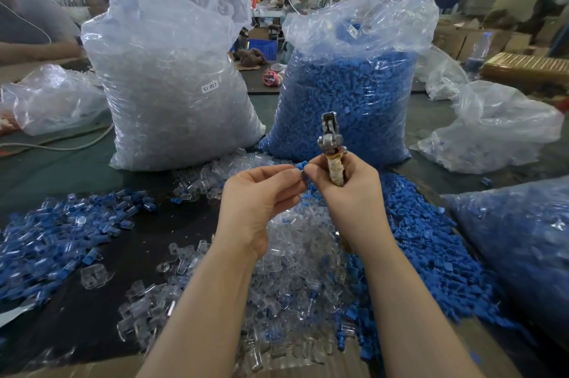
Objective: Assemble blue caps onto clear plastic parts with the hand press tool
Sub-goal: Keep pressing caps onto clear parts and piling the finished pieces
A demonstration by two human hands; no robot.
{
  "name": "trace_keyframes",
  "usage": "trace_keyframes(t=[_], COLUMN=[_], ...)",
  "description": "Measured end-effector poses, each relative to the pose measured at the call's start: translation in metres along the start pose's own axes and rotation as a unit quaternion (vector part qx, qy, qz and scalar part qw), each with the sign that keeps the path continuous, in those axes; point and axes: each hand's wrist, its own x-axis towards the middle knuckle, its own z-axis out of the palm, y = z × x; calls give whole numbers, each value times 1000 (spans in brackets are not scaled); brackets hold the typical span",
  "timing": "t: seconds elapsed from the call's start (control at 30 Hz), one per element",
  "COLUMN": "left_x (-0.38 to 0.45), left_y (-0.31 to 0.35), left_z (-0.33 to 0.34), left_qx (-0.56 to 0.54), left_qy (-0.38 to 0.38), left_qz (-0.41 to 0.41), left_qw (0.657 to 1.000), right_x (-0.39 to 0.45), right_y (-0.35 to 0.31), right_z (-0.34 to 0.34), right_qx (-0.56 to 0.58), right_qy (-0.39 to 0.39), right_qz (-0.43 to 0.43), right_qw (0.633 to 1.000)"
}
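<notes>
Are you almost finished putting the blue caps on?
Not nearly. A heap of capped pieces lies finished. The left hand pinches one blue cap, while the right hand grips the press tool. Two big bags, clear parts and blue caps, remain full.

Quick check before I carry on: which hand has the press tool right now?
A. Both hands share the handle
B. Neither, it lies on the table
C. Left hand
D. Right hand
D: the right hand grips the wrapped handle of the press tool, its metal head pointing up, while the left hand pinches a blue cap beside it.
</notes>
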Motion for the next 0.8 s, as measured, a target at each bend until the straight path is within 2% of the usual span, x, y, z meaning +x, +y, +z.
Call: trace_keyframes(t=[0.17, 0.37, 0.57, 0.8], left_x=[-1, -2, -2, -1], left_y=[0, 0, -2, -1], left_z=[2, 4, 3, 1], left_qx=[7, 68, 130, 99], left_qy=[1, 23, 48, 34], left_qz=[21, 88, 146, 161], left_qw=[1000, 994, 980, 981], right_x=[1, 1, 1, 3], right_y=[1, 1, -3, 0], right_z=[3, 1, -4, -25], right_qx=[-34, -60, -65, -106], right_qy=[6, -8, -63, -140], right_qz=[-2, -6, 0, 49], right_qw=[999, 998, 996, 983])
